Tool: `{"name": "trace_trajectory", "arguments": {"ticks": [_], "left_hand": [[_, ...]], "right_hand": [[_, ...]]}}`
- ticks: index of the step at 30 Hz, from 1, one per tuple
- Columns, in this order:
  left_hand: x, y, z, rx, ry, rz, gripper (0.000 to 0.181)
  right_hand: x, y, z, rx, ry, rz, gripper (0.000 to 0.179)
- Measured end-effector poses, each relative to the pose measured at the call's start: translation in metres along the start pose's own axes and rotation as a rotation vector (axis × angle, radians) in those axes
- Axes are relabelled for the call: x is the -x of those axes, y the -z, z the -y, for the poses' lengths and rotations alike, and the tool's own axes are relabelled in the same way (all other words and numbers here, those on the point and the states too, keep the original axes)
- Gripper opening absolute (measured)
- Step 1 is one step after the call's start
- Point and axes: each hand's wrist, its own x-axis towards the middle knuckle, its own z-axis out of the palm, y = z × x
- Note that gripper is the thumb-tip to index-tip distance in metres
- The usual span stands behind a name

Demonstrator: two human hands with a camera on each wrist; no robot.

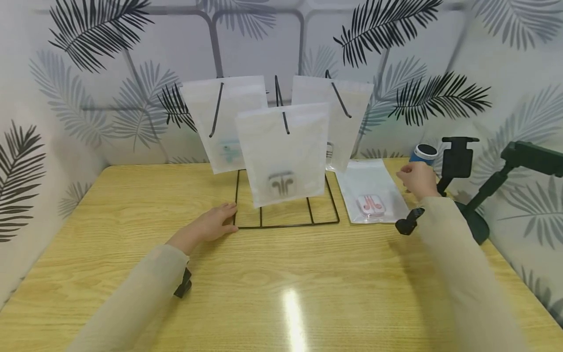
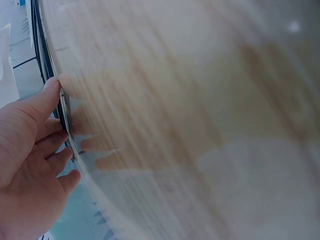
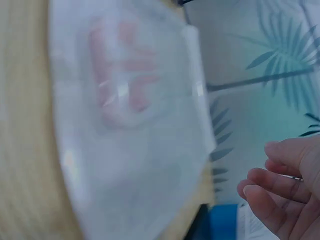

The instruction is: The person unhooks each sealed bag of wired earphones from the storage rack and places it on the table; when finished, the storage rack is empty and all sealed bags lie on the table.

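Note:
My left hand (image 1: 210, 222) touches the front left corner of a black wire rack (image 1: 286, 226), thumb and fingertips spread along its base wire. A white zip bag (image 1: 288, 146) with dark earphones showing through hangs from the rack's front hook. Behind it hang two more zip bags, one at left (image 1: 224, 105) and one at right (image 1: 356, 110). My right hand (image 1: 418, 178) is raised at the right, fingers loosely bent with nothing seen between them. Beside it, a zip bag (image 1: 367, 178) with a pink earphone set (image 1: 371, 205) lies on the table.
A blue jar with a white lid (image 1: 424, 152) stands just behind my right hand. Farther right is a black stand with a jointed arm (image 1: 484, 193). The wooden table (image 1: 246, 293) meets a leaf-patterned wall (image 1: 145, 122) at the back.

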Motion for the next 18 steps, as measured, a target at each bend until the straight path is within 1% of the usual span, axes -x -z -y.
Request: {"name": "trace_trajectory", "arguments": {"ticks": [4, 6, 11, 15, 18], "left_hand": [[0.000, 0.000, 0.000, -0.007, 0.002, -0.001, 0.064], [0.000, 0.000, 0.000, -0.010, 0.000, -0.002, 0.064], [-0.001, -0.001, 0.001, -0.007, -0.007, -0.008, 0.064], [-0.001, -0.001, 0.001, -0.006, -0.009, -0.005, 0.064], [-0.001, -0.001, 0.000, -0.008, -0.005, -0.003, 0.064]], "right_hand": [[-0.006, 0.015, 0.026, -0.081, 0.072, -0.021, 0.034], [-0.009, 0.023, 0.041, -0.132, 0.110, 0.000, 0.040], [-0.016, 0.037, 0.081, -0.272, 0.189, 0.086, 0.054], [-0.020, 0.042, 0.109, -0.374, 0.210, 0.112, 0.062], [-0.023, 0.042, 0.125, -0.436, 0.211, 0.116, 0.065]]}}
